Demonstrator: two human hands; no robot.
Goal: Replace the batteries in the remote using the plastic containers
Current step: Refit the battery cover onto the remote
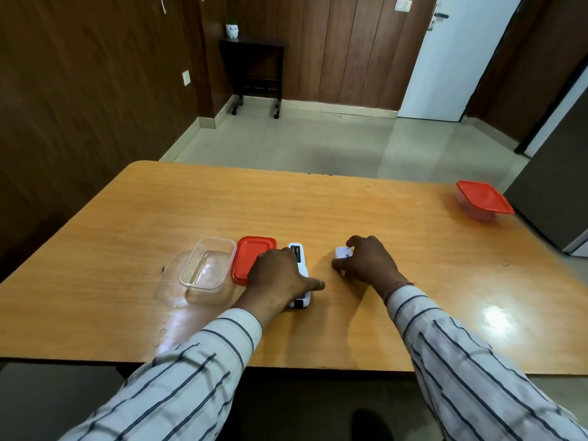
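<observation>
A white remote (300,259) lies face down on the wooden table (318,211), its battery bay uncovered with dark batteries showing at the far end. My left hand (280,275) rests over the remote's middle, thumb stretched to the right. My right hand (366,262) is closed around a small white piece, the battery cover (343,252), just right of the remote. An open clear plastic container (206,265) stands left of its red lid (251,259), which lies flat beside the remote. A second clear container with a red lid (483,200) sits closed at the table's far right.
The table's near edge runs just below my forearms. A grey cabinet (553,192) stands against the table's right end. Tiled floor, a small dark side table (254,68) and a white door lie beyond the far edge.
</observation>
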